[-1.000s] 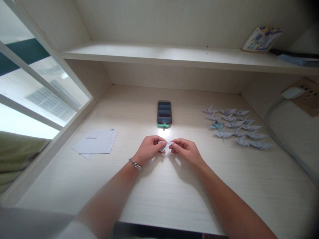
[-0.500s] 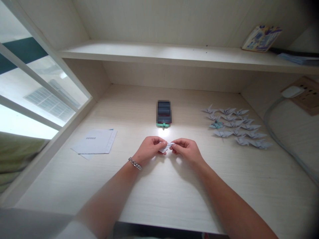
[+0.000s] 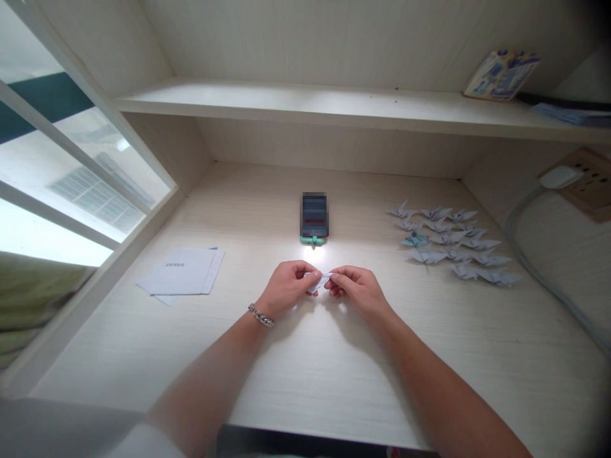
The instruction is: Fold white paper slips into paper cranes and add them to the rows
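Paper [image 3: 319, 282], small and folded, sits pinched between the left hand [image 3: 286, 288] and right hand [image 3: 358, 294] above the surface [image 3: 305, 375]; it looks light, soft and easily creased, so fingertip holds at its folded edges seem safest.

**Pale tones across our wood-grained desk [image 3: 305, 375]**
We see white folded paper [image 3: 319, 282], grey-lilac paper cranes [image 3: 470, 257], one teal paper crane [image 3: 415, 240], and a dark blue-grey block [image 3: 314, 216] banded mint green.
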{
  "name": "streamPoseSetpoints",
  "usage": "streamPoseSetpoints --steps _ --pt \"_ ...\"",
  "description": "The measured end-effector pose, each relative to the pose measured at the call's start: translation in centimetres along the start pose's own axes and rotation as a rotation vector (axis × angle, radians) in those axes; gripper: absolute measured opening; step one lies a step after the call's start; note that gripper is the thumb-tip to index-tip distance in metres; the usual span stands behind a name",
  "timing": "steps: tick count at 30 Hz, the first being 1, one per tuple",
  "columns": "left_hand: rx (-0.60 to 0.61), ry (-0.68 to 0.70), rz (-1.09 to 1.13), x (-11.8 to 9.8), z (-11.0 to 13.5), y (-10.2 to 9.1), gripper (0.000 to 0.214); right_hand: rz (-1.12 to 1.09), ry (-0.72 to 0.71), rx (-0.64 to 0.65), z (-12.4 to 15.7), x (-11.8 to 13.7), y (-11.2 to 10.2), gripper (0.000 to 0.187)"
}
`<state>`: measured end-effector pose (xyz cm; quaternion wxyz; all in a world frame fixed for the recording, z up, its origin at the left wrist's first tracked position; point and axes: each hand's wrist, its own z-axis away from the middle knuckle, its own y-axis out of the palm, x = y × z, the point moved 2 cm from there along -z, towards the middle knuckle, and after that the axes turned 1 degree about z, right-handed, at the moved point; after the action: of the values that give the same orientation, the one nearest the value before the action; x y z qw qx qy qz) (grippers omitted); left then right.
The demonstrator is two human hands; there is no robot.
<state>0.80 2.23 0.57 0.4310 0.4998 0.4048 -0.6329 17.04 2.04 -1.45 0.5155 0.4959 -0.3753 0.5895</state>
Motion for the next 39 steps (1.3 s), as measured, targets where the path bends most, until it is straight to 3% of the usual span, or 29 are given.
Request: streamPoseSetpoints --steps 4,10,17,21,26,32,35,39 --pt "-0.024 0.046 -0.064 -0.2 0.0 0.0 0.026 -0.075 0.019 0.028 0.0 -0.1 0.1 0.023" --pt "-0.025 0.083 -0.166 -0.1 0.2 0.1 0.024 0.203 -0.116 0.007 0.3 0.5 0.0 0.023" --pt "-0.002 0.116 -0.175 -0.4 0.3 0.0 0.023 0.087 -0.083 0.114 0.0 0.0 -0.1 0.027" --pt "-0.026 0.168 -0.319 -0.5 0.4 0.1 0.021 0.205 -0.141 0.099 0.1 0.2 -0.1 0.022" --pt "-0.095 0.353 -0.444 -0.7 0.7 0.3 0.018 0.336 -0.255 -0.03 0.6 0.8 -0.1 0.018" --pt "-0.195 0.705 -0.43 -0.8 1.0 -0.2 0.011 0.316 -0.457 -0.241 1.2 1.4 -0.4 0.018" --pt "-0.202 0.829 -0.414 -0.9 1.3 -0.2 0.013 0.4 -0.572 -0.283 1.9 2.0 -0.2 0.013" --pt "-0.214 0.896 -0.442 -1.4 1.8 0.0 0.016 0.478 -0.623 -0.292 2.6 2.3 -0.1 0.01"
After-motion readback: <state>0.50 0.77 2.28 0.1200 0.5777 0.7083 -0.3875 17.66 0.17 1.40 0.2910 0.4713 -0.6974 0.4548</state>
